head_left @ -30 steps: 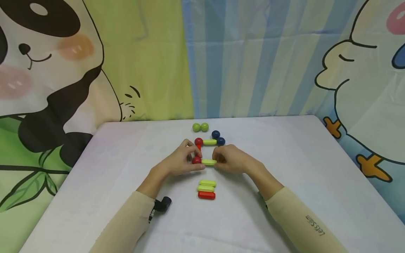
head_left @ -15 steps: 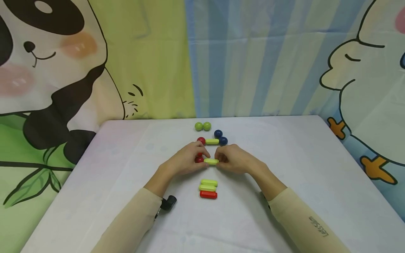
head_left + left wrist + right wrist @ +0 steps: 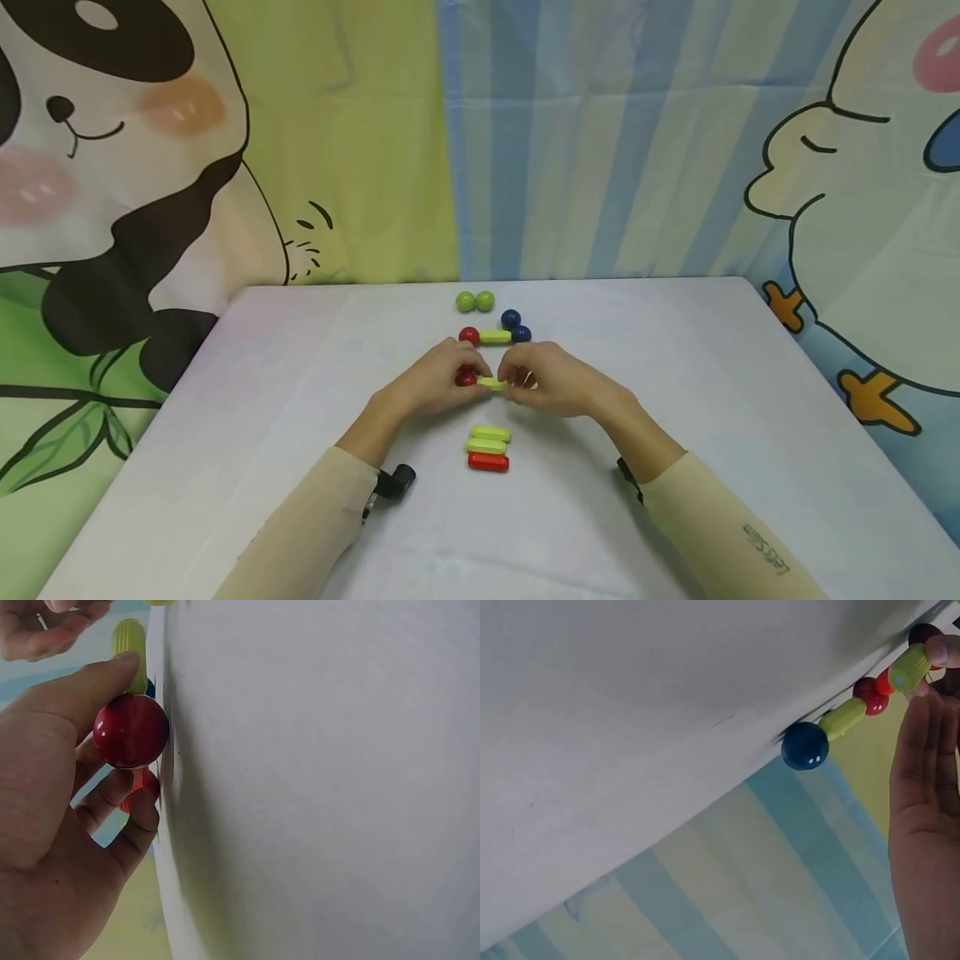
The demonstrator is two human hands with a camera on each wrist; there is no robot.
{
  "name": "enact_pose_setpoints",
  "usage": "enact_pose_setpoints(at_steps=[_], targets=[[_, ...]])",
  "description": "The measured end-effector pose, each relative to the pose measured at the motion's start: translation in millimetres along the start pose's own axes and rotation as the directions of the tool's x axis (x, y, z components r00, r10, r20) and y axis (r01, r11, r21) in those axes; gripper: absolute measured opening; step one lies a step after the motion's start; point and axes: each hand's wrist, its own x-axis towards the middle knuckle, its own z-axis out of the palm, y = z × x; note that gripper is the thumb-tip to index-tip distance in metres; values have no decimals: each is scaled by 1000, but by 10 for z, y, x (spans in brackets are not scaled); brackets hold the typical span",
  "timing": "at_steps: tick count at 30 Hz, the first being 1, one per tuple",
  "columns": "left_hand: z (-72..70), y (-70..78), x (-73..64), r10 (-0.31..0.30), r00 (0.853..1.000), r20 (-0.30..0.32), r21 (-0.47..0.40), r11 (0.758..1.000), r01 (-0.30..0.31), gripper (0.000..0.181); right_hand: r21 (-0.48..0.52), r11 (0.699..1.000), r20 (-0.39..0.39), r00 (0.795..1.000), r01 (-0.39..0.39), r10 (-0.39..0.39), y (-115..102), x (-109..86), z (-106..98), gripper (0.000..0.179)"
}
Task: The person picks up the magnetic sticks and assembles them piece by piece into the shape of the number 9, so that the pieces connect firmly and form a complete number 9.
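With thumb and fingertips, my left hand [image 3: 431, 379] pinches a yellow-green toy rod [image 3: 491, 383] near the red ball [image 3: 131, 731] at its left end. In the left wrist view, a red rod [image 3: 139, 780] lies behind that ball, partly covered by fingers. It leads toward a farther red ball [image 3: 468, 336], which joins another yellow-green rod [image 3: 495, 337] ending at a blue ball [image 3: 521, 334]. My right hand [image 3: 555, 379] is beside the near rod's free end, fingers loosely bent, holding nothing. The right wrist view shows that rod's bare end face.
A second blue ball [image 3: 511, 319] touches the blue end ball. Farther back sit two green balls [image 3: 476, 302]. Toward me lie two yellow-green rods [image 3: 487, 440] and a red rod [image 3: 488, 462] side by side on the white tabletop [image 3: 300, 417].
My right hand has let go of the near yellow-green rod's end and its fingers have loosened. My left thumb and fingers have shifted from around the red ball onto the rod.
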Motion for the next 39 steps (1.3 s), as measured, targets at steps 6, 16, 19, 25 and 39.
enact_pose_setpoints(at_steps=[6,16,19,25,39], targets=[[-5,-25,-15,3,1000,2,-8,1000,-3,20,26,999,92,995,39,-41,-112,-28,57,8],[-16,-82,-37,-16,1000,2,-20,1000,16,19,31,999,170,985,10,-15,-122,-56,164,15],[-19,-80,-43,-25,1000,9,-26,999,25,20,31,999,179,984,9,-15,-142,-54,191,15],[-28,-96,-47,-22,1000,15,-22,1000,22,19,-19,999,172,985,31,-28,-198,-45,263,14],[-29,-78,-23,-22,999,24,-35,999,23,19,-115,993,193,981,7,15,-230,-70,351,18]])
